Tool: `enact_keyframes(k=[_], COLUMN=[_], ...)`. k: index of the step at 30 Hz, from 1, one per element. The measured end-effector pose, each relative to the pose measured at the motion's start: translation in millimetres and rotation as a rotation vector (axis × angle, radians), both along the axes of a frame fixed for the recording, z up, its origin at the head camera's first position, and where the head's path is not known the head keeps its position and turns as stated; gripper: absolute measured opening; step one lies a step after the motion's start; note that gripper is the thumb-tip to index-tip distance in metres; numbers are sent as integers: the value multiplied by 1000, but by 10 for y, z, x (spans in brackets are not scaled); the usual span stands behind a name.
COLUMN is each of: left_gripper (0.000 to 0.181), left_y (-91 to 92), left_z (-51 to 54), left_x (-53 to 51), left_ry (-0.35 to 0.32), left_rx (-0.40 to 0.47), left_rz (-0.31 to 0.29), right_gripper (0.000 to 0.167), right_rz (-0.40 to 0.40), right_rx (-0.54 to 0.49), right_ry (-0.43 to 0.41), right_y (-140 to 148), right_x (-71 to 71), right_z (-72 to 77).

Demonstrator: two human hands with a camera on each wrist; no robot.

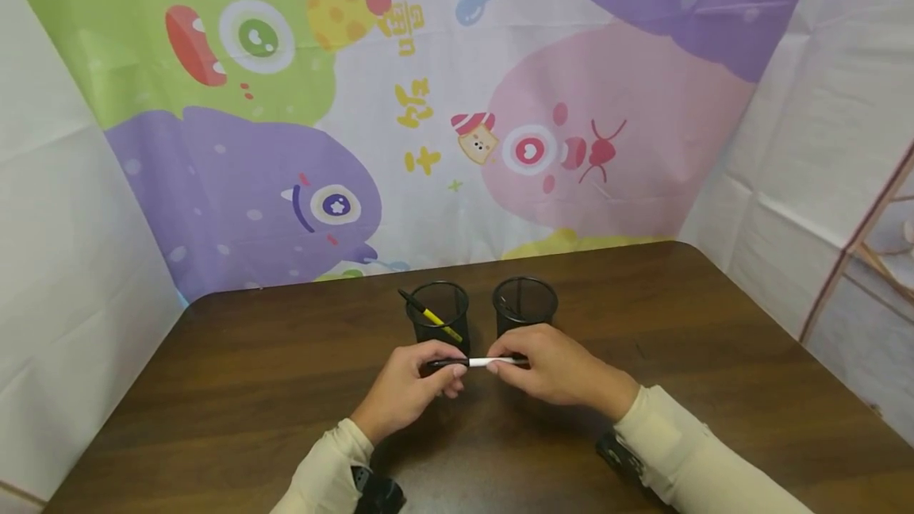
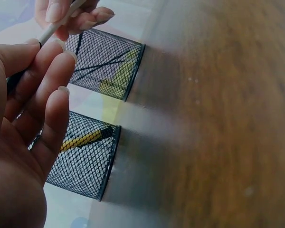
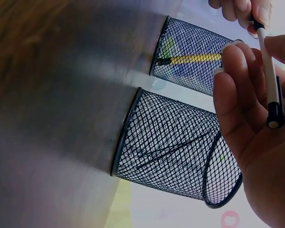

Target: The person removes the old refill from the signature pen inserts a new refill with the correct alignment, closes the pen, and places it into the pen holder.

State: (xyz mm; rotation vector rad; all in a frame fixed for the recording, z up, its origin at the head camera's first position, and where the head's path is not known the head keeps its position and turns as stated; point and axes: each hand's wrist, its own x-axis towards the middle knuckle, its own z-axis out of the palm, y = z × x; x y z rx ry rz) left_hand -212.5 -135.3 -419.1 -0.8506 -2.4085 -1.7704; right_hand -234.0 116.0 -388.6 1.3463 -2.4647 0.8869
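Note:
A slim pen point(image 1: 480, 362) with a white barrel and black ends lies level between both hands, just above the table and in front of two black mesh cups. My left hand point(image 1: 407, 389) pinches its black end between thumb and fingers. With thumb and fingertips, my right hand point(image 1: 564, 365) grips the white barrel near the other end. The right wrist view shows a black clip point(image 3: 279, 92) at that end. Behind the left hand stands the left mesh cup point(image 1: 423, 331), with a yellow and black pen point(image 1: 432, 316) leaning in it. The right mesh cup point(image 1: 505, 325) is just behind the right hand.
Thin dark sticks point(image 3: 175, 149) show through the right cup's mesh; their kind is unclear. The brown wooden table point(image 1: 236, 387) reaches back to a cartoon-printed cloth point(image 1: 428, 212). Pale cloth walls point(image 1: 64, 205) stand on both sides.

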Motion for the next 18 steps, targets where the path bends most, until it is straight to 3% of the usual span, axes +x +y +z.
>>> enact_keyframes(k=[18], left_gripper=[14], left_y=[10], left_z=[3], left_x=[1], left_ry=[-36], left_rx=[4], left_rz=[2], right_gripper=[6], right_rz=[24], right_rx=[-56], right_ry=[12], right_y=[7], right_x=[-15], right_z=[-28])
